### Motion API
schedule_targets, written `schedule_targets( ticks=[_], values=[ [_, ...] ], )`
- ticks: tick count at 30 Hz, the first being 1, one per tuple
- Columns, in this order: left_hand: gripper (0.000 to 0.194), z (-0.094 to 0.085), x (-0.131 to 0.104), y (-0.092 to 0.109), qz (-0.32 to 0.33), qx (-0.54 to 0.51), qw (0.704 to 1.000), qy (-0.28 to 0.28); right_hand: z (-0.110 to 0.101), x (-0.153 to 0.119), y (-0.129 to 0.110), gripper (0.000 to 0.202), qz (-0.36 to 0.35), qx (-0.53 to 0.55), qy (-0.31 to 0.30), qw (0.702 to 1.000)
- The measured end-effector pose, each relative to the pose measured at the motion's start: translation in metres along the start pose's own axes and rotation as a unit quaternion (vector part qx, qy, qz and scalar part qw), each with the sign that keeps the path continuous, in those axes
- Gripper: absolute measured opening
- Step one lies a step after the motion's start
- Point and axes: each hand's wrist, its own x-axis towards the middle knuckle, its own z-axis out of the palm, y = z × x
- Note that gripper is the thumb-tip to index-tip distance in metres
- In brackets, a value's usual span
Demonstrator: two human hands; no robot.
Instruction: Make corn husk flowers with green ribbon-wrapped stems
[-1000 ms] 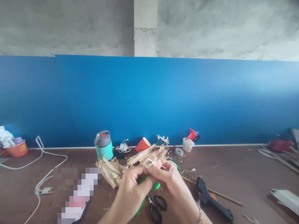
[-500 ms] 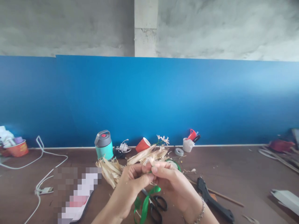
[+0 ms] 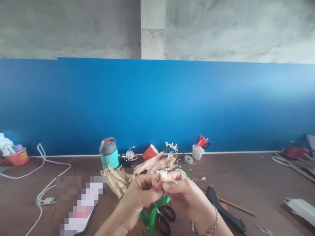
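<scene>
A small cream flower (image 3: 162,174), which looks made of dried husk, is pinched between my two hands above the table. My left hand (image 3: 145,191) is closed, thumb and forefinger at the flower's base. From the other side my right hand (image 3: 183,188), with a bracelet at the wrist, grips the same base. A thin stem runs down below the fingers. Green tape (image 3: 153,216) hangs under the hands, over black-handled scissors (image 3: 164,223) on the table. Dried husks (image 3: 115,180) lie just behind my hands, partly hidden by them.
Along the blue partition stand a teal flask (image 3: 109,154), a tipped red cup (image 3: 150,152), a roll of tape (image 3: 188,159) and a white cup of tools (image 3: 197,152). A black glue gun (image 3: 225,211) and a thin stick (image 3: 238,207) lie right. White cable (image 3: 55,164) trails left.
The petals have come into fuller view above my fingers, and the stem now shows below them. My fingers have shifted slightly around the flower's base, and the green tape hangs differently.
</scene>
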Motion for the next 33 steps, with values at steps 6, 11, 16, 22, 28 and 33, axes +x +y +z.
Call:
schedule_targets(
  ticks=[6, 11, 16, 22, 28, 33],
  values=[
    [0.013, 0.009, -0.005, 0.008, 0.072, 0.146, 0.985, 0.066, 0.003, -0.001, -0.001, 0.016, -0.012, -0.003, 0.065, 0.998],
    [0.011, 0.017, -0.010, 0.010, 0.108, 0.179, 0.973, 0.101, 0.011, -0.003, -0.005, 0.018, -0.027, -0.010, 0.073, 0.997],
    [0.014, 0.020, -0.012, 0.013, 0.073, 0.166, 0.978, 0.103, 0.011, -0.004, -0.005, 0.022, 0.010, -0.032, 0.073, 0.997],
    [0.015, 0.022, -0.015, 0.016, 0.083, 0.195, 0.970, 0.120, 0.009, -0.004, -0.007, 0.023, 0.017, -0.020, 0.033, 0.999],
    [0.014, 0.018, -0.013, 0.012, 0.100, 0.210, 0.964, 0.128, 0.008, -0.004, -0.010, 0.019, -0.007, -0.057, 0.064, 0.996],
    [0.013, 0.014, -0.012, 0.011, 0.060, 0.154, 0.982, 0.096, 0.008, -0.004, -0.011, 0.020, -0.019, -0.093, 0.090, 0.991]
  ],
)
